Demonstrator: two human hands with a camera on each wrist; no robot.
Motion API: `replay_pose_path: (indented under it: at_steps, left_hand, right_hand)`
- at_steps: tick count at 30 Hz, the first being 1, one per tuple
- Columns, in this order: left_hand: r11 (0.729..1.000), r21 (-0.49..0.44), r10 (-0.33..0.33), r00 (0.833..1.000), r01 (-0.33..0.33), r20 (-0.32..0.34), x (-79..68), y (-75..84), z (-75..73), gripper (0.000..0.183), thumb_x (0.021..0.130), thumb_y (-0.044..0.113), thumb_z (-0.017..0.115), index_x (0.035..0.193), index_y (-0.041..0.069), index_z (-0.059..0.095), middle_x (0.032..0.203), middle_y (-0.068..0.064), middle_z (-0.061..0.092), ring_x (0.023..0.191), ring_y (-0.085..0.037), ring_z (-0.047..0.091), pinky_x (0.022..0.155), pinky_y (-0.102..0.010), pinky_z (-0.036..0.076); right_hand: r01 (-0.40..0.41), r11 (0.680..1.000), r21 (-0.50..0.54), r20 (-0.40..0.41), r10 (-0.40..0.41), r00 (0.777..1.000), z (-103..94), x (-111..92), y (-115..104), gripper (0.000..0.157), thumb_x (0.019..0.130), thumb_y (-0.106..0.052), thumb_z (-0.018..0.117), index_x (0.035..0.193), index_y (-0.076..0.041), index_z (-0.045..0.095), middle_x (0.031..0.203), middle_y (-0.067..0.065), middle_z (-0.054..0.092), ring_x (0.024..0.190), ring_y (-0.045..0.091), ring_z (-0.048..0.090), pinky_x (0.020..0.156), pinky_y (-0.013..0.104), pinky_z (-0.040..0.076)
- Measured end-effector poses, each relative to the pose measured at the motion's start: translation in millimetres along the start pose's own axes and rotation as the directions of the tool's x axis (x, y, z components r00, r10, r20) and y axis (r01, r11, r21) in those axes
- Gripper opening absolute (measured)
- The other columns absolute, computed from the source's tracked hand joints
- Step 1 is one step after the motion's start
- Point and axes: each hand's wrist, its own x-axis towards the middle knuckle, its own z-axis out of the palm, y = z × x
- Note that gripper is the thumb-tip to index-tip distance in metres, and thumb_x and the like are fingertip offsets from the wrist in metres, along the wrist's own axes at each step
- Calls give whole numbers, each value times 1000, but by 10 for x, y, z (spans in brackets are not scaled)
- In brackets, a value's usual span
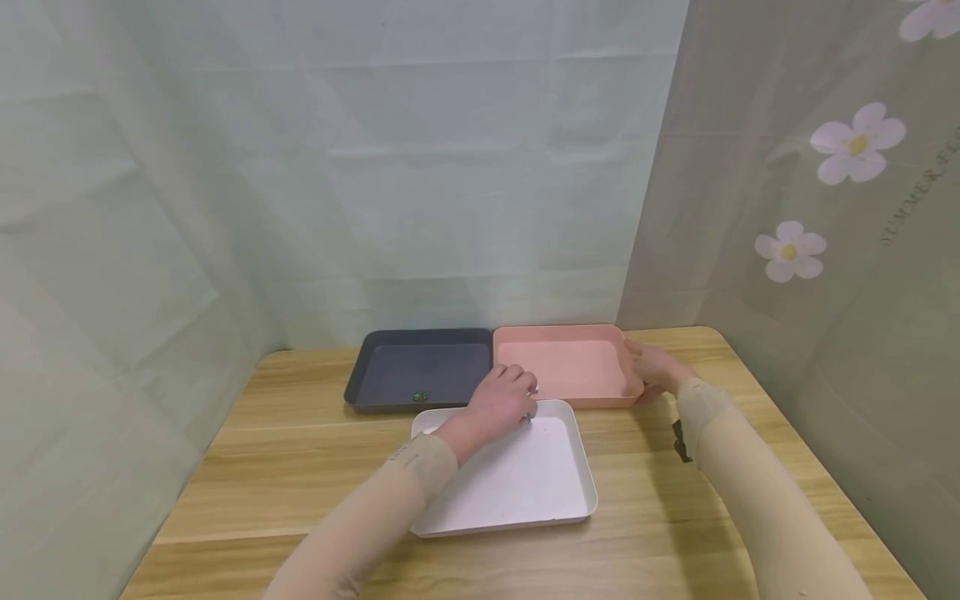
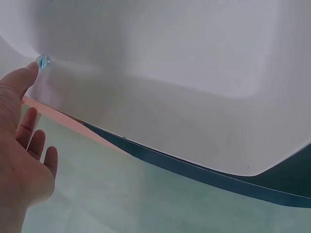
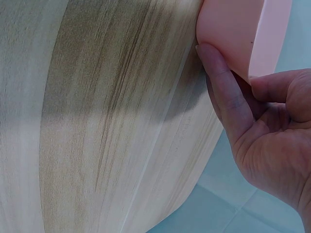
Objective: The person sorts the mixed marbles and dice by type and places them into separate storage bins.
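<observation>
My left hand [image 1: 504, 398] reaches over the far rim of the white tray [image 1: 517, 479]. Its thumb tip touches a small clear-blue glass marble [image 2: 43, 61] inside that tray, in a corner. In the left wrist view, three loosely bent fingers show outside the rim; whether any finger closes on the marble is hidden. On the right, my right hand [image 1: 654, 367] grips the near right corner of the pink tray [image 1: 562, 358]. The right wrist view has its thumb at the pink rim and a finger against the outer wall.
A dark grey tray [image 1: 427, 358] stands left of the pink one, with small green marbles [image 1: 420, 397] near its front edge. All the trays are on a wood-grain table [image 1: 300, 467]. Pale curtains [image 1: 420, 167] hang behind and at the sides.
</observation>
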Motion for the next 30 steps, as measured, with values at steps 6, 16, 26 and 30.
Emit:
replay_pose_path:
  at_steps: [6, 16, 26, 30]
  left_hand:
    - [1000, 28, 4, 1000, -4, 21, 1, 10, -5, 9, 92, 29, 76, 96, 37, 78, 123, 9, 56, 114, -16, 48, 97, -35, 37]
    - [995, 95, 25, 1000, -26, 17, -9, 29, -5, 12, 96, 26, 70, 96, 36, 77, 123, 8, 56, 112, -16, 48, 93, -34, 38]
    - [985, 170, 24, 999, -29, 30, 19, 66, -8, 21, 100, 17, 63, 92, 31, 75, 117, 7, 55, 106, -16, 48, 91, -34, 37]
    - [990, 139, 26, 1000, -28, 16, 14, 57, 31, 19, 99, 18, 64, 92, 31, 76, 118, 7, 56, 107, -17, 49, 91, -34, 38]
  right_hand:
    - [-8, 1000, 3, 4, 8, 1000, -2, 0, -3, 72, 102, 0, 39, 163, -6, 1, 158, 38, 18, 115, 42, 54, 83, 49, 59]
    - [-25, 1000, -2, -10, 25, 1000, 3, 14, 18, 71, 102, 1, 36, 164, -9, 2, 160, 37, 16, 117, 42, 51, 83, 47, 59]
    - [-14, 1000, -4, -3, 14, 1000, -3, 12, 13, 68, 104, 0, 35, 163, -6, 1, 160, 38, 13, 115, 42, 54, 82, 50, 59]
    - [-15, 1000, -10, -1, 15, 1000, -15, 13, 17, 69, 104, -1, 36, 163, -6, 1, 159, 38, 14, 112, 40, 56, 82, 49, 59]
